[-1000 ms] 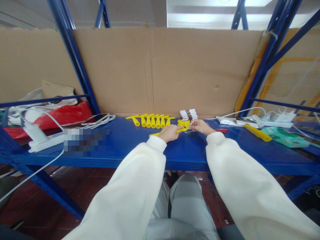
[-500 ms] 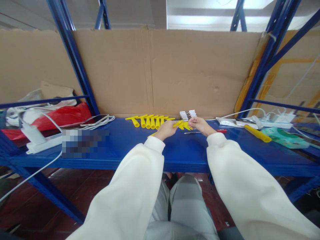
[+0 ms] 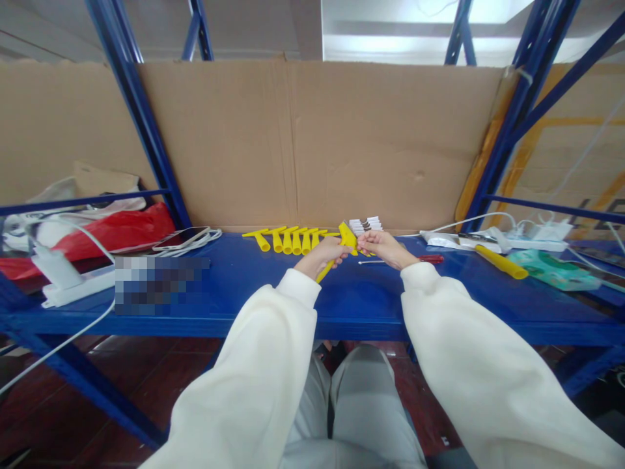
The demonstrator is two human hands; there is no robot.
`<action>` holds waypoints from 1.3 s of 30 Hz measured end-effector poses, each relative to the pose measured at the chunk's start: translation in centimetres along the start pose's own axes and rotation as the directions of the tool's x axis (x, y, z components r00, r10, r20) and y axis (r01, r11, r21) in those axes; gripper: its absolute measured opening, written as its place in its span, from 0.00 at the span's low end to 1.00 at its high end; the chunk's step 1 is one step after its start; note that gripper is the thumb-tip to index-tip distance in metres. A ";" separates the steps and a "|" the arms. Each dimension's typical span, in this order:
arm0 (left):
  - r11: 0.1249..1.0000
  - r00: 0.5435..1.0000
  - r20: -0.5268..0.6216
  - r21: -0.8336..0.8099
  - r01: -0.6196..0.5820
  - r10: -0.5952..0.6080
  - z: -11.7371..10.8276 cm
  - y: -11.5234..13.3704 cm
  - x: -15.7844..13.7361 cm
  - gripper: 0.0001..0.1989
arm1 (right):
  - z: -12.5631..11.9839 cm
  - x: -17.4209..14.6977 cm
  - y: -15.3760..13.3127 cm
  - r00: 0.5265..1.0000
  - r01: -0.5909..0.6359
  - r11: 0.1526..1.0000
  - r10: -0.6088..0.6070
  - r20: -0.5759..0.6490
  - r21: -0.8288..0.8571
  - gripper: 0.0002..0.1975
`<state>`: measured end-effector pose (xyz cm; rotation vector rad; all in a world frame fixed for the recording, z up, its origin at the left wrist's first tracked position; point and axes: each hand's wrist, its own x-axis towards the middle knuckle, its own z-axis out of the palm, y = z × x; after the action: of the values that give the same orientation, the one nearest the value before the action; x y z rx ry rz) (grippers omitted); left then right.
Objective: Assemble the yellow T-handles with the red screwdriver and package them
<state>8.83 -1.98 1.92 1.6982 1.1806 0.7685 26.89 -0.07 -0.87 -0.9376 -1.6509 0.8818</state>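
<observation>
My left hand point(image 3: 325, 254) is closed around a yellow scraper point(image 3: 347, 234). Its flat, wide head points up and away from me, and the handle end sticks out below the palm. Close to the scraper head, my right hand point(image 3: 383, 247) has its fingers pinched together; whatever they hold is too small to make out. Small yellow pieces show partly under the right fingers. A screwdriver point(image 3: 430, 259) with a red handle lies just beneath the right hand, its shaft pointing left. Left of my hands, several yellow T-shaped handles point(image 3: 288, 242) lie in a row.
White pieces with dark bands point(image 3: 365, 224) lie in rows behind my hands. A yellow tube point(image 3: 502, 262), a green packet point(image 3: 554, 268) and a white power strip point(image 3: 540, 244) are to the right. At left are a red bag point(image 3: 114, 231), a phone point(image 3: 181, 237) and another power strip point(image 3: 88, 286).
My left hand has turned the scraper, so its head now stands up and its handle end shows below the palm. My right hand has stayed close beside it, shifting slightly left.
</observation>
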 end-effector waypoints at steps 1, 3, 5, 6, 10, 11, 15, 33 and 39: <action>0.999 1.000 0.014 -0.027 0.020 -0.020 -0.1 0.0 0.0 0.07 | 0.0 0.0 0.1 1.000 0.001 1.000 -0.001 0.002 0.009 0.19; 0.996 0.998 0.039 -0.076 0.044 -0.041 -0.3 0.0 -0.1 0.06 | 0.0 0.1 0.2 1.000 0.003 1.000 -0.003 0.000 0.023 0.20; 0.991 0.997 0.062 -0.121 0.056 -0.049 -0.4 -0.1 -0.1 0.08 | 0.0 0.1 0.3 1.000 0.008 1.000 -0.007 -0.008 0.025 0.21; 0.988 0.996 0.071 -0.140 0.060 -0.051 -0.5 -0.1 -0.1 0.09 | -0.1 0.1 0.3 1.000 0.011 1.000 -0.011 -0.013 0.020 0.21; 0.978 0.995 0.084 -0.194 0.074 -0.059 -0.6 -0.2 0.0 0.11 | -0.2 0.2 0.5 0.999 0.024 0.999 -0.025 -0.037 -0.033 0.19; 0.977 0.995 0.081 -0.200 0.075 -0.060 -0.6 -0.2 0.0 0.11 | -0.2 0.2 0.5 0.999 0.025 0.998 -0.027 -0.043 -0.053 0.19; 0.977 0.995 0.071 -0.199 0.078 -0.065 -0.7 -0.3 0.1 0.12 | 0.0 0.3 0.6 0.998 0.041 0.993 -0.046 -0.038 -0.115 0.19; 0.969 0.992 0.049 -0.215 0.121 -0.113 -0.7 0.4 -0.5 0.15 | 0.7 0.6 1.5 0.981 0.175 0.956 -0.188 -0.034 -0.236 0.21; 0.972 0.993 0.057 -0.205 0.114 -0.104 -0.6 0.5 -0.7 0.15 | 0.7 0.6 2.0 0.979 0.051 0.976 -0.091 -0.185 -0.212 0.24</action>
<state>8.23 -2.47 2.65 1.4594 1.1116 0.7541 26.43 1.26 -2.52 -1.0639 -1.6169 0.5581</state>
